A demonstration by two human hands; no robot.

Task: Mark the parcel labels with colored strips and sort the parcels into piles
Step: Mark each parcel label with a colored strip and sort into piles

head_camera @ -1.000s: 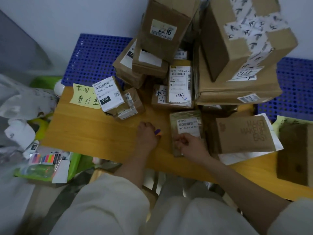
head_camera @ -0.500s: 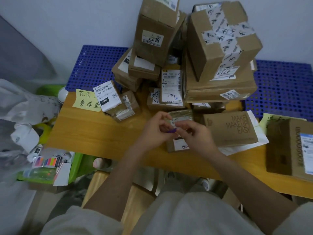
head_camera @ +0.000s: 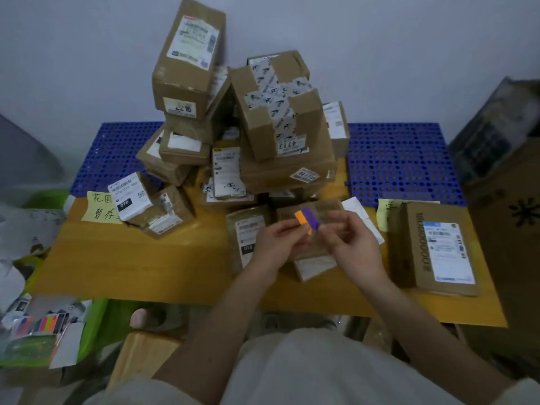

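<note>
Both hands raised mid-counter: left hand point(head_camera: 276, 244) fingers pinch small orange-and-purple paper strips point(head_camera: 306, 219), purple overlapping orange; right hand point(head_camera: 350, 244) fingers curled, pinching purple end.

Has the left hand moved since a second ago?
Yes. The left hand has lifted off the table and now holds the strips above the parcel.

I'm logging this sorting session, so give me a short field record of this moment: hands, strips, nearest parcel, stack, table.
left hand: pinches the colored strips
right hand: fingers curled at the strips' purple end
colored strips: orange and purple, held above the table
nearest parcel: flat, label up, no strip visible on it
stack: cardboard boxes piled at the far edge
table: wooden
</note>
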